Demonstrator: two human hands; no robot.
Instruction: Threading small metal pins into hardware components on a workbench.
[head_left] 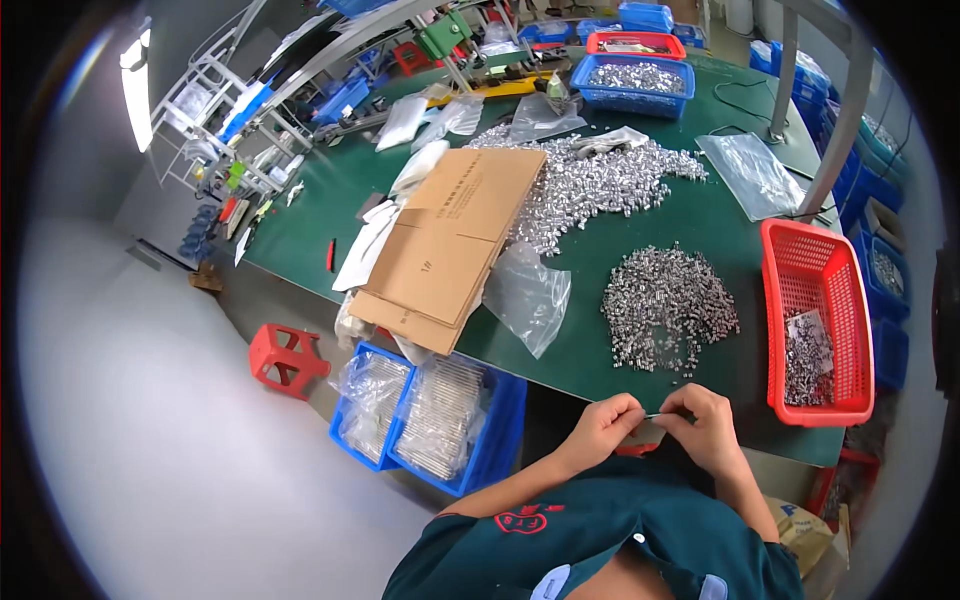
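At the table's front edge, my left hand [608, 430] and my right hand [706, 424] face each other with fingertips pinched. Between them runs a small thin pale piece [652, 416], too small to name, which both hands grip. Just beyond the hands, a loose heap of small dark-silver metal parts [668, 305] lies on the green table [590, 290]. Below my fingers, partly hidden, something grey and red shows at the edge.
A red basket [818, 235] holding some metal parts stands right. Flattened cardboard [450, 225] and a plastic bag [528, 295] lie left of the heap. Brighter metal parts [610, 190] spread farther back, before a blue basket [632, 100]. Blue crates [372, 462] and a red stool [285, 358] stand lower left.
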